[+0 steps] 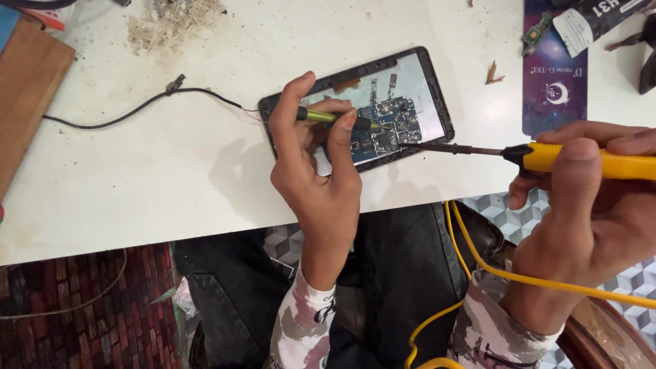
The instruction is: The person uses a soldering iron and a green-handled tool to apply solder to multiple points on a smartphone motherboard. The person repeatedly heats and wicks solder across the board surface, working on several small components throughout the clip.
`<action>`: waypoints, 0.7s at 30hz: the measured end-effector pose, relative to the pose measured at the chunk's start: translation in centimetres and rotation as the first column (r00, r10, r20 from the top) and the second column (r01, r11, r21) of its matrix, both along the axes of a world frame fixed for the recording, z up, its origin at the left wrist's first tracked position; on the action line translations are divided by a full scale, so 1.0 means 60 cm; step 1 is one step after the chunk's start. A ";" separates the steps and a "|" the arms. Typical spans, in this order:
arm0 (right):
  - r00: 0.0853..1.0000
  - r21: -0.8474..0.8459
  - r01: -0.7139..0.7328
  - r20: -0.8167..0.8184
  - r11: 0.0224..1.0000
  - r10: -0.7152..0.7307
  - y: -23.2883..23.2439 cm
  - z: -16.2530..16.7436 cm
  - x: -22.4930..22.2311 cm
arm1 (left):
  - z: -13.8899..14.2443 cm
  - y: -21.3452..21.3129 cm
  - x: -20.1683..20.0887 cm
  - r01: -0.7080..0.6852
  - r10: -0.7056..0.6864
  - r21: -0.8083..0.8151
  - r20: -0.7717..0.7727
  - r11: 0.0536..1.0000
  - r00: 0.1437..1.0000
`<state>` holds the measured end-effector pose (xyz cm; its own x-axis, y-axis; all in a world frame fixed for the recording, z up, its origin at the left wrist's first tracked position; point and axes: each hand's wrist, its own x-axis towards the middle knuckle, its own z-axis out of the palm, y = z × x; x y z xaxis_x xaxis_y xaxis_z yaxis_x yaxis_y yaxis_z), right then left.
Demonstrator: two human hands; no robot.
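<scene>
An opened phone (424,75) lies face down on the white table (171,157), its blue circuit board (383,126) exposed. My left hand (314,171) rests on the phone's left end and grips a thin green-handled tool (321,117) whose tip touches the board. My right hand (588,205), off the table's front edge at the right, holds a yellow soldering iron (588,160). Its dark metal tip (437,147) reaches left to the board's lower edge. A yellow cable (492,270) hangs from the iron down over my lap.
A black wire (137,109) runs left from the phone across the table. A wooden board (27,89) lies at the far left, a pile of fibrous debris (171,20) at the back, and a dark blue card (555,75) at the right.
</scene>
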<state>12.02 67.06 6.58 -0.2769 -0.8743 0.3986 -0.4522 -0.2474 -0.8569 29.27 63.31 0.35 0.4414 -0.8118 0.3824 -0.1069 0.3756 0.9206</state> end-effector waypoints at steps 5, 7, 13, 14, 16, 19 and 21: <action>0.999 -0.009 -0.015 0.051 1.000 0.015 0.001 -0.002 0.000 | 0.001 0.001 0.000 0.004 -0.003 0.016 -0.013 1.000 1.000; 0.998 -0.011 -0.021 0.051 1.000 0.021 -0.002 -0.001 0.000 | 0.001 -0.001 0.002 -0.003 0.003 0.014 -0.004 1.000 1.000; 0.998 -0.017 -0.024 0.062 1.000 0.025 -0.005 0.001 0.003 | 0.002 -0.002 0.002 0.004 -0.004 0.018 -0.002 1.000 1.000; 0.998 -0.013 -0.017 0.055 1.000 0.018 -0.004 0.001 0.003 | 0.002 -0.002 0.002 0.012 -0.012 0.015 -0.007 1.000 1.000; 0.999 -0.009 -0.003 0.043 1.000 0.003 -0.006 0.001 0.001 | 0.002 -0.004 0.003 0.021 -0.021 0.011 -0.002 1.000 1.000; 0.999 -0.008 0.001 0.037 1.000 -0.001 -0.011 0.002 -0.002 | 0.003 -0.008 0.003 0.028 -0.028 0.010 -0.004 1.000 1.000; 0.998 -0.008 -0.012 0.055 1.000 0.013 -0.012 0.003 -0.001 | 0.004 -0.007 0.003 0.035 -0.035 0.014 -0.024 0.999 0.999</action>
<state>11.98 66.36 6.77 -0.2879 -0.8748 0.3897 -0.4011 -0.2594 -0.8786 29.46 62.87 0.56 0.4212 -0.8323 0.3604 -0.0718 0.3655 0.9280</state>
